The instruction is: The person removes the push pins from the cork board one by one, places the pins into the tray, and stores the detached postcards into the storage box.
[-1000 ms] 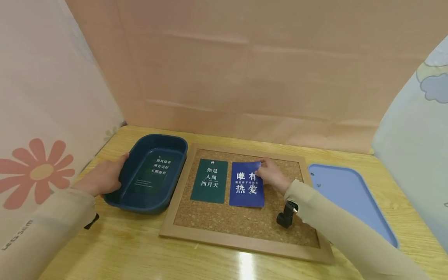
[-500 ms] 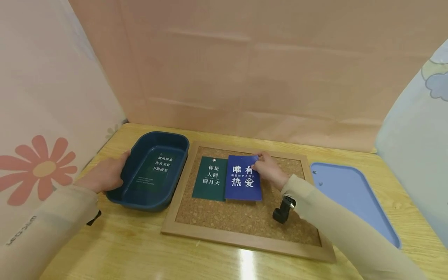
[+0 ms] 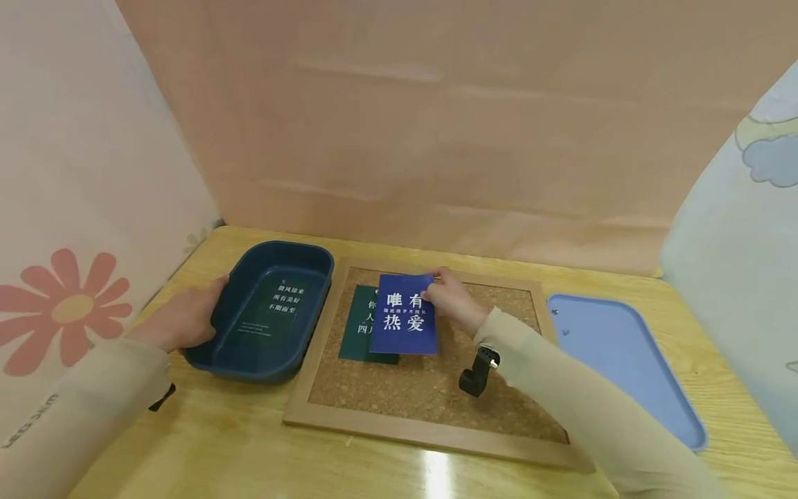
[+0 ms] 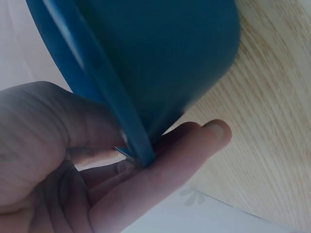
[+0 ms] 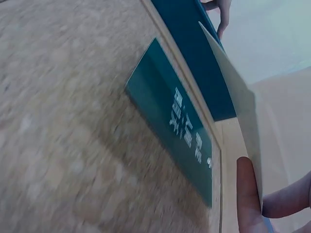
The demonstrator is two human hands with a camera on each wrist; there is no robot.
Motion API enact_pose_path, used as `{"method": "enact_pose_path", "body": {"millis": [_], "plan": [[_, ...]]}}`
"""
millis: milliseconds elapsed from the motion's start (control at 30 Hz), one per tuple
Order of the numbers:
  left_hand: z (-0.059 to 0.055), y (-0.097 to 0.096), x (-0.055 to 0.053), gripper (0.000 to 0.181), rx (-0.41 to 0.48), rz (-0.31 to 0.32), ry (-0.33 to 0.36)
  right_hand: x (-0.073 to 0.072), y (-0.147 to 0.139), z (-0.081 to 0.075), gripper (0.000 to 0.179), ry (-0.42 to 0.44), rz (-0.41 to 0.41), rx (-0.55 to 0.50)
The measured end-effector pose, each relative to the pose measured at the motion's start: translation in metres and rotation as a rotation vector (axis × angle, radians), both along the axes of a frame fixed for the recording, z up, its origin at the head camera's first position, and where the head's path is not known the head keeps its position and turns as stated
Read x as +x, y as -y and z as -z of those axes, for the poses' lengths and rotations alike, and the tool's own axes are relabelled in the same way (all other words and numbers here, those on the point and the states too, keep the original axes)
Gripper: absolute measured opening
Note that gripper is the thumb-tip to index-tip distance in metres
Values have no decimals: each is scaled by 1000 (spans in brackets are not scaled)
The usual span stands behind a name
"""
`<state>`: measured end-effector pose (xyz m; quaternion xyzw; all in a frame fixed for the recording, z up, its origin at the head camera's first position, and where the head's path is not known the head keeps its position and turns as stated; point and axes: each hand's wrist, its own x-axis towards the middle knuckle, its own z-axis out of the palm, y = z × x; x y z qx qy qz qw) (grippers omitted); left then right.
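My right hand (image 3: pixel 455 299) pinches the upper right edge of a blue card (image 3: pixel 404 315) with white characters. The blue card is held above the corkboard (image 3: pixel 386 388) and covers much of a green card (image 3: pixel 355 339) on it. In the right wrist view, the raised card (image 5: pixel 243 107) appears nearly edge-on between thumb and finger, apart from the green card (image 5: pixel 167 111), which has a pin near its top. My left hand (image 3: pixel 190 315) grips the rim of a dark blue basin (image 3: pixel 268 376), thumb on one side and fingers on the other. Another green card (image 3: pixel 264 312) lies inside.
A light blue tray (image 3: pixel 630 360) stands right of the corkboard, holding a few small pins (image 3: pixel 566 333) near its left edge. The wooden table (image 3: pixel 249 443) is bounded by a flowered left wall, a peach back wall (image 3: pixel 436 138) and a pale right wall.
My right hand has lifted the blue card off the corkboard and carried it leftward until it overlaps the green card. The left hand stays on the basin rim.
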<state>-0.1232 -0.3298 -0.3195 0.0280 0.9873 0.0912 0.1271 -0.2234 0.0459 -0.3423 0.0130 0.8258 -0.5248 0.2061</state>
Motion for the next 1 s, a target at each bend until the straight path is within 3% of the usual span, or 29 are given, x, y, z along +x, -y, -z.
{"method": "enact_pose_path", "body": {"millis": [200, 433, 600, 1000], "plan": [[1, -6, -3, 80, 29, -16, 13, -1, 8, -3, 51, -25, -12, -6], [2, -6, -4, 79, -1, 29, -33, 2, 20, -3, 49, -34, 1, -19], [1, -6, -4, 81, -2, 19, -13, 4, 29, -5, 49, -13, 5, -55], [5, -3, -1, 82, -14, 0, -21, 2, 53, -12, 50, 65, 59, -245]]}}
